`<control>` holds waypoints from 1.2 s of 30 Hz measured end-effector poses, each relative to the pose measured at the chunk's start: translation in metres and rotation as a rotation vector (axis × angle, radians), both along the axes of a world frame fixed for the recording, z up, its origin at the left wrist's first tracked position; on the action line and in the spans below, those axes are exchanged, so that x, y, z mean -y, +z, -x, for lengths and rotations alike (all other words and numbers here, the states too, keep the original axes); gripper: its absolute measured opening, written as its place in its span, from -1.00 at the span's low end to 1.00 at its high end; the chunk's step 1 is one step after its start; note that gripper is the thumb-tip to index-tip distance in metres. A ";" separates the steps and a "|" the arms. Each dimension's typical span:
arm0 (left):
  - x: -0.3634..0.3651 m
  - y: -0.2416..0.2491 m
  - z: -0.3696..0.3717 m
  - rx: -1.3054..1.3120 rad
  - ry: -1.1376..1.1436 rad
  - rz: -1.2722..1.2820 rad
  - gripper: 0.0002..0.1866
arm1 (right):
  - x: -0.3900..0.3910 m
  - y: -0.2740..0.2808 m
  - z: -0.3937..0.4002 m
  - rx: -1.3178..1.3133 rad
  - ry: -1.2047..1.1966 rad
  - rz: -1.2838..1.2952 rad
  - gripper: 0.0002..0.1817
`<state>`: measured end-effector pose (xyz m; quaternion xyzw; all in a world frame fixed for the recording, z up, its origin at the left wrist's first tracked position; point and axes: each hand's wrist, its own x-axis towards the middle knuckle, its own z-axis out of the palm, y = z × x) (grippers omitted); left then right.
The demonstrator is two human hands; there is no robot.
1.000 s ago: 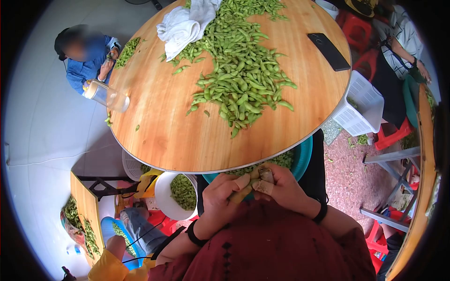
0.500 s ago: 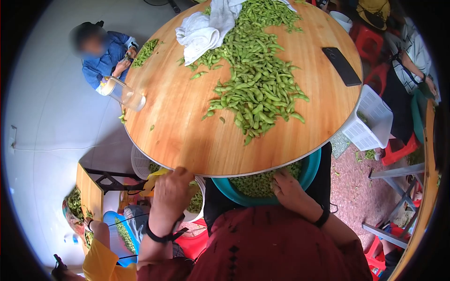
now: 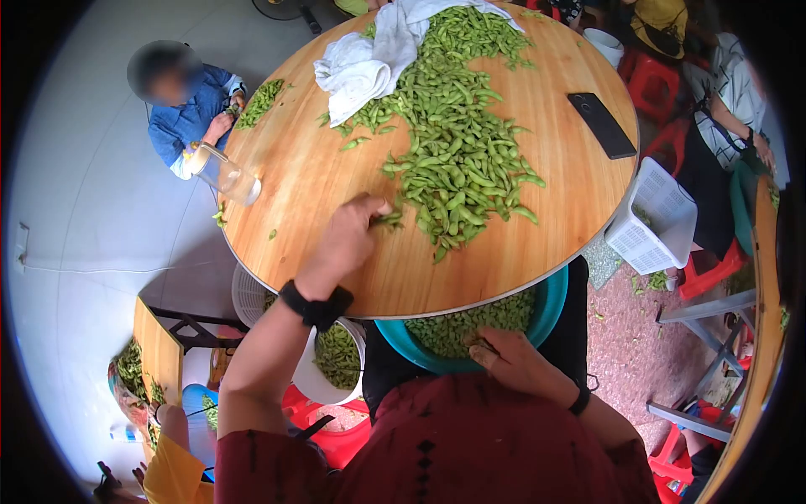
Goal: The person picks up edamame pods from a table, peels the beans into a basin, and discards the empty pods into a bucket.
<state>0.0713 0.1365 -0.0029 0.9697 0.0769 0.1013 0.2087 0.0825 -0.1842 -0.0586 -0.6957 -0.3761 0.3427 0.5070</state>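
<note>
My left hand point(image 3: 346, 237) reaches over the round wooden table, its fingers closed on an edamame pod point(image 3: 389, 219) at the left edge of the heap. The heap of green edamame pods point(image 3: 466, 181) spreads along the middle of the tabletop. My right hand point(image 3: 510, 357) hangs over the near rim of a teal basin point(image 3: 550, 312). Its fingers are bent together, and whatever they hold is too small to make out. Shelled green beans point(image 3: 457, 332) fill the basin's bottom, which sits by my lap under the table edge.
A white cloth point(image 3: 361, 71) lies against the pods, and a black phone point(image 3: 601, 124) rests on the table's right. A clear jug point(image 3: 231, 178) stands at the left edge. Below are a white bucket of pods point(image 3: 338, 357) and a white basket point(image 3: 659, 223). Other people sit around.
My left hand has moved from the near table edge up and right to the pods. My right hand stays by the basin, shifted slightly down.
</note>
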 end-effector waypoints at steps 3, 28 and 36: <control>0.011 0.000 0.020 0.089 -0.032 -0.102 -0.76 | -0.003 0.018 -0.003 -0.038 0.032 0.050 -0.79; 0.076 0.012 0.052 0.298 -0.052 0.509 -0.53 | -0.024 0.037 -0.003 -0.443 -0.045 -0.134 -0.79; 0.124 0.004 0.075 0.260 -0.142 0.451 -0.66 | -0.028 0.035 -0.009 -0.908 -0.030 -0.303 -0.75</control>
